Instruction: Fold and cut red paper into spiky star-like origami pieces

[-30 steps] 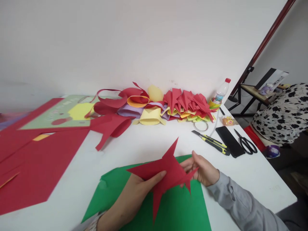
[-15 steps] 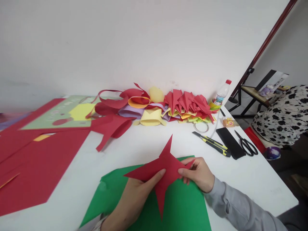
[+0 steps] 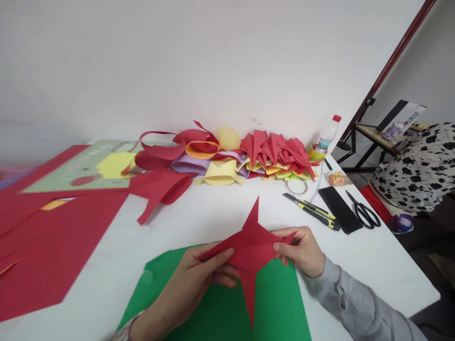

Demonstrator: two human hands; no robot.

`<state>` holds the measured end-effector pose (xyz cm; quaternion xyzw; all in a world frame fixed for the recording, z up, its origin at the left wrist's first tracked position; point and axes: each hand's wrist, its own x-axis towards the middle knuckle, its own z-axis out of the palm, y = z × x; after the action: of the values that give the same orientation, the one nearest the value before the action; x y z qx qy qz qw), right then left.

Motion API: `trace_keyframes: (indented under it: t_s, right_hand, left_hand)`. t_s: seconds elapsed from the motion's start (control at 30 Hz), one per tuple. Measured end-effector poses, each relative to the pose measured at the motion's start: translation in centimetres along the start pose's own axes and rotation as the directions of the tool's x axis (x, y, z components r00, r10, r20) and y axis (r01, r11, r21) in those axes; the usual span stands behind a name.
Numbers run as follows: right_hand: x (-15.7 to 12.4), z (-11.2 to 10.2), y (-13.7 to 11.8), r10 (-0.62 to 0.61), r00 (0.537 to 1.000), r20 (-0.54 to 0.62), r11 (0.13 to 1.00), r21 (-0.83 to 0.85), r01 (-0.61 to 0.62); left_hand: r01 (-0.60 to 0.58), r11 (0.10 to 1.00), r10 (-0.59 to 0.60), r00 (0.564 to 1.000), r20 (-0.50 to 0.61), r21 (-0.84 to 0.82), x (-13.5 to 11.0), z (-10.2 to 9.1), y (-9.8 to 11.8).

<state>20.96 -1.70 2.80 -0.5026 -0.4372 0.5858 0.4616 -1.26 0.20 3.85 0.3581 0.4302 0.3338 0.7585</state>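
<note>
2 bare hands in the head view grasp 1 pointed red paper shape (image 3: pixel 253 248) between thumb and fingers: left hand (image 3: pixel 194 274) at its 8 o'clock, right hand (image 3: pixel 308 253) at 3. They seem to be shaping it, which calls for a light, even pinch. Around the shape: 1 green sheet (image 3: pixel 280 308) beneath, towards 6; 1 bottle (image 3: pixel 324 141) at 1; 1 pair of scissors (image 3: pixel 366 215) between 2 and 3; stacked paper pieces (image 3: pixel 275 149) near 12, too overlapped to count.

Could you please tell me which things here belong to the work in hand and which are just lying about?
Likely in the work:
red paper shape, held by left hand and right hand
green sheet beneath
similar red folded shapes by the wall

Seemingly lying about:
scissors
cutter
black flat object
bottle
orange packet
</note>
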Motion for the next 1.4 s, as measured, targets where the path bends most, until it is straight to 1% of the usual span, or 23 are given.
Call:
trace_keyframes:
  t_s: [0.2, 0.5, 0.57, 0.73, 0.87, 0.97, 1.1, 1.17, 1.3, 1.4]
  right_hand:
    - [-0.2, -0.1, -0.3, -0.016, 1.000, -0.015, 1.000, 0.017, 0.016]
    - [0.1, -0.4, -0.2, -0.045, 0.999, -0.001, 0.998, 0.052, 0.045]
    - [0.2, -0.5, 0.0, -0.050, 0.999, 0.020, 0.997, 0.060, 0.049]
    - [0.5, -0.8, 0.5, -0.089, 0.989, 0.117, 0.990, 0.119, 0.075]
    - [0.9, -0.9, 1.1, -0.071, 0.989, 0.132, 0.981, 0.190, 0.045]
    - [1.0, -0.9, 1.0, -0.061, 0.989, 0.137, 0.978, 0.204, 0.032]
    - [0.7, -0.7, 0.6, -0.056, 0.992, 0.110, 0.992, 0.116, 0.043]
    - [0.6, -0.7, 0.6, -0.037, 0.996, 0.085, 0.997, 0.078, 0.030]
    - [0.7, -0.7, 1.1, -0.007, 0.999, 0.039, 0.998, 0.057, 0.005]
    - [0.8, -0.7, 1.3, -0.016, 1.000, 0.021, 0.999, 0.051, 0.015]
  left_hand:
    - [0.025, 1.000, -0.025, 1.000, 0.012, -0.005, -0.3, 0.1, 0.2]
    - [0.058, 0.998, -0.058, 0.997, 0.045, -0.001, -0.2, -0.1, 0.1]
    - [0.057, 0.998, -0.057, 0.997, 0.042, 0.004, -0.2, -0.2, 0.0]
    - [0.046, 0.999, -0.046, 0.999, 0.014, 0.013, -0.2, -0.2, 0.0]
    - [0.063, 0.998, -0.063, 0.998, -0.013, 0.011, -0.1, -0.2, -0.2]
    - [0.073, 0.997, -0.072, 0.997, -0.029, 0.024, -0.1, -0.2, -0.2]
    - [0.071, 0.997, -0.070, 0.997, -0.029, 0.035, -0.1, -0.2, -0.2]
    - [0.073, 0.997, -0.072, 0.997, -0.024, 0.038, 0.0, -0.2, -0.2]
    - [0.086, 0.995, -0.084, 0.996, -0.035, 0.046, 0.0, -0.2, -0.1]
    - [0.084, 0.995, -0.081, 0.996, -0.047, 0.049, 0.0, -0.2, -0.1]
